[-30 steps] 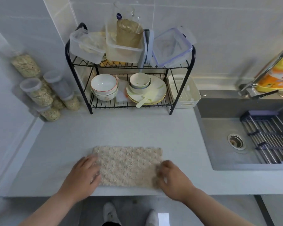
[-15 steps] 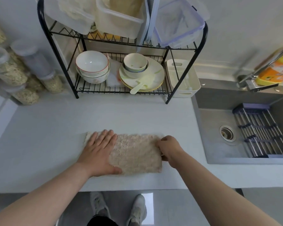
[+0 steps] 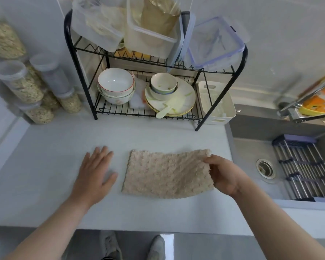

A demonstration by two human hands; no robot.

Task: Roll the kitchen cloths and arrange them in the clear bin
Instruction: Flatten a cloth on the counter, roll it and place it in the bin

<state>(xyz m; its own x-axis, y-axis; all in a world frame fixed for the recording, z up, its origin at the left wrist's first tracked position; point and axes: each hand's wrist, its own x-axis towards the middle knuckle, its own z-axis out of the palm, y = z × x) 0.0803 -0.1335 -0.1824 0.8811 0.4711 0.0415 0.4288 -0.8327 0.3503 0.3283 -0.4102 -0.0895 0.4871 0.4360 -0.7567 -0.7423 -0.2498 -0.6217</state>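
Pinching right edge of the cloth [image 3: 165, 175] with our right hand [image 3: 225, 177], edge lifted. Rest lies flat, unrolled, on the counter [image 3: 158, 136]. Left hand [image 3: 94, 177] flat, fingers spread, just beside it. Rolling and binning: not started, we judge.

1. White tiled wall [image 3: 289, 25] at back, light soft & even.
2. Pale grey countertop [image 3: 45, 166] runs L to R, w/ black wire rack [image 3: 94, 115] standing at rear.
3. Grey sink [image 3: 248, 156] on R, chrome tap [image 3: 291, 111] over it.
4. Grey floor [image 3: 84, 239] below counter edge.
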